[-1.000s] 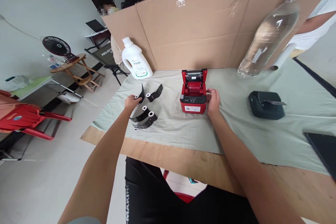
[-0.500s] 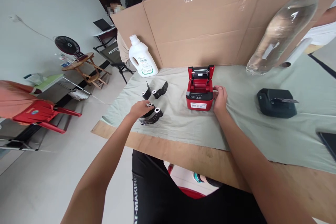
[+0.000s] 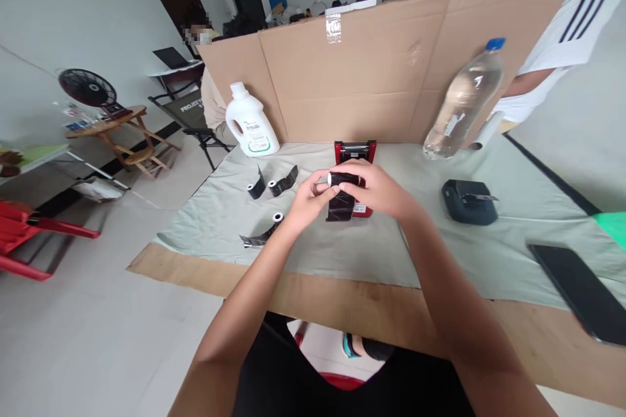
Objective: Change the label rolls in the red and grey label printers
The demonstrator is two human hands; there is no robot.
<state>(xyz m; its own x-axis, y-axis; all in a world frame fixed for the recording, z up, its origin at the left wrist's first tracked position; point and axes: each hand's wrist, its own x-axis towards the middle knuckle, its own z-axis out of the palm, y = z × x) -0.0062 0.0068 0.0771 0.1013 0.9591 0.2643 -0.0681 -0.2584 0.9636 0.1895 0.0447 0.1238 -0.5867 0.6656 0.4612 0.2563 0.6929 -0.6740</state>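
Black roll [image 3: 346, 178] is held in front of the red printer [image 3: 355, 151], strip [image 3: 341, 207] hanging down. Left hand [image 3: 309, 201]: thumb and fingers pinch the roll's left end. Right hand [image 3: 379, 187]: fingers curve over the roll, thumb below, gripping it.

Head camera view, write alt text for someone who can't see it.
The left hand and right hand hold a black roll, its strip hanging, before a red device on pale green cloth. Three similar rolls lie to the left.
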